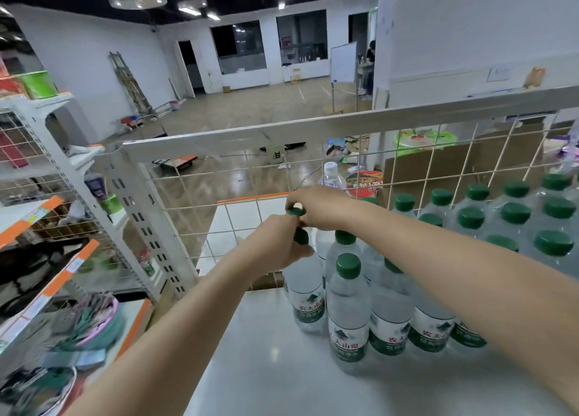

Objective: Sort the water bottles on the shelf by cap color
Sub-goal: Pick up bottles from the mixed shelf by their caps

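Head view: bottles (347, 309) found standing on shelf (269, 362), grouped right of centre, every visible cap green. Left hand (275, 246) seen pinching neck of front-left bottle (305, 293); right hand (316, 208) pinching cap (295, 212) of bottle behind. Judged near complete: no other cap colour noted among them. Clear-capped bottle (330, 174) noted beyond wire grid (238, 202).

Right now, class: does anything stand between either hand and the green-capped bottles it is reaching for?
Nothing visible does. The left hand already grips a bottle neck below its green cap, and the right hand pinches another green cap just above it.
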Tool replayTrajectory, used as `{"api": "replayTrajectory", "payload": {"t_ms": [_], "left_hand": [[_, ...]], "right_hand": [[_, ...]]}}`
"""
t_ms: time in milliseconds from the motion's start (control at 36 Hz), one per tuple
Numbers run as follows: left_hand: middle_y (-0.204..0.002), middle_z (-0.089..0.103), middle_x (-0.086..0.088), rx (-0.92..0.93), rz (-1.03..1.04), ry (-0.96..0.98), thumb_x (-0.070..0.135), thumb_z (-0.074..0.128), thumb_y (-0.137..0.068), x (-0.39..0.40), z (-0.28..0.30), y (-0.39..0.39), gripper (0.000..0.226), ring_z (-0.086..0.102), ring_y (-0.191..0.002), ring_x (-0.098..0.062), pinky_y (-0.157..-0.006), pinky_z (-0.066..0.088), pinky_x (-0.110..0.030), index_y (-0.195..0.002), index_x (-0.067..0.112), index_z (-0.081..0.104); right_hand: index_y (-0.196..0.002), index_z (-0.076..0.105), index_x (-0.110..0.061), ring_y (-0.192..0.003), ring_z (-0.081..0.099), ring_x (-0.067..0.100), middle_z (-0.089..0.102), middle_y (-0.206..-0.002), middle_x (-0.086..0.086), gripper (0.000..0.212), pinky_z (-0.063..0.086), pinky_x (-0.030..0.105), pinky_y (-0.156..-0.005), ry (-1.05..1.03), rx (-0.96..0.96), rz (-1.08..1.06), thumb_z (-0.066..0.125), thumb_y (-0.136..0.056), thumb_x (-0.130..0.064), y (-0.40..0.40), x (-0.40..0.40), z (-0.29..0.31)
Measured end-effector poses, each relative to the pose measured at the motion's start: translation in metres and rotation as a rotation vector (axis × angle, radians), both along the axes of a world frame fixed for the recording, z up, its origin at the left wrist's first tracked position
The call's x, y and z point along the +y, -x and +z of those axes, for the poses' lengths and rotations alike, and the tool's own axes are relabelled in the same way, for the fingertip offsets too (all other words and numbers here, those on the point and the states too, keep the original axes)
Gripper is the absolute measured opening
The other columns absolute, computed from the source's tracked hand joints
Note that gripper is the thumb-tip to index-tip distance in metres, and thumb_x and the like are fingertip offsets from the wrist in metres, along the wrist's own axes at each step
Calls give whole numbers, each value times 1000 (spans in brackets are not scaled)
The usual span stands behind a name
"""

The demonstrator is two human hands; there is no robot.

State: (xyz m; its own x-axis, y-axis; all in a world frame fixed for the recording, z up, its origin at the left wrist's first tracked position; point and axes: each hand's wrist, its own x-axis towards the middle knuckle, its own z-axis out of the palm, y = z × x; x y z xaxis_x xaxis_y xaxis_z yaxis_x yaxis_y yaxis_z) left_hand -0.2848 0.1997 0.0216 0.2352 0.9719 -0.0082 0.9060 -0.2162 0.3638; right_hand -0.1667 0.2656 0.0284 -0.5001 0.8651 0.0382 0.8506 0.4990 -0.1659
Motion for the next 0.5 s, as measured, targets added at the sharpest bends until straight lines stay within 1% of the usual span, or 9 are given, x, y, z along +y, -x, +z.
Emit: {"api": "replayTrajectory", "payload": {"t_ms": [111,167,222,278,306,361,417,444,500], "left_hand": [[-100,64,-4,27,21,-27,27,66,-88,2,-2,-4,31,52,-80,-19,-71,41,-26,-114,11,62],[-101,64,-5,44,27,-7,29,67,-87,3,0,-4,32,52,-75,-18,-71,45,-27,-113,12,61],[-103,66,-6,70,25,36,31,71,-84,4,3,-3,35,52,-63,-14,-71,47,-28,-111,11,61],[-102,62,-2,118,25,81,33,73,-81,4,5,-2,43,48,-61,-9,-70,42,-25,-115,12,58],[-104,60,-2,141,28,91,33,74,-80,4,5,-1,47,49,-66,-10,-71,40,-24,-119,13,56],[-114,60,-5,147,39,86,32,74,-81,4,5,1,52,48,-82,-15,-74,37,-23,-125,15,54],[-117,59,-6,124,44,73,31,73,-81,2,5,3,53,45,-89,-16,-77,36,-23,-129,17,54],[-115,59,-5,114,46,71,31,73,-82,2,5,3,53,45,-89,-16,-78,36,-23,-129,18,54],[-103,56,-1,77,47,70,29,72,-83,0,6,3,49,47,-88,-16,-77,37,-23,-128,19,55]], "right_hand": [[-130,57,-27,-109,57,20,59,-128,-1,37,49,34,-83,15,19,35,58,-93,-27,-4,5,2],[-134,55,-28,-116,55,19,57,-134,-3,40,48,35,-91,30,28,59,56,-95,-31,-6,6,3],[-137,53,-28,-119,54,19,56,-136,-4,42,47,36,-94,36,46,75,54,-96,-35,-7,5,3],[-136,52,-28,-112,56,20,59,-130,-1,42,48,35,-89,29,79,73,55,-95,-38,-6,5,3],[-133,52,-28,-107,58,20,61,-126,0,40,49,35,-85,22,81,70,56,-94,-39,-5,5,2],[-128,54,-28,-101,58,21,62,-121,0,37,49,33,-77,6,57,74,58,-92,-39,-4,6,0],[-126,54,-28,-98,58,21,63,-117,-1,36,44,31,-71,-14,26,81,59,-92,-39,-2,7,-1],[-126,55,-27,-97,57,20,63,-116,-1,36,42,30,-69,-33,8,84,58,-92,-39,-1,7,-2],[-123,57,-24,-93,56,21,63,-112,1,32,40,30,-69,-73,-13,91,57,-93,-36,1,7,-4]]}}
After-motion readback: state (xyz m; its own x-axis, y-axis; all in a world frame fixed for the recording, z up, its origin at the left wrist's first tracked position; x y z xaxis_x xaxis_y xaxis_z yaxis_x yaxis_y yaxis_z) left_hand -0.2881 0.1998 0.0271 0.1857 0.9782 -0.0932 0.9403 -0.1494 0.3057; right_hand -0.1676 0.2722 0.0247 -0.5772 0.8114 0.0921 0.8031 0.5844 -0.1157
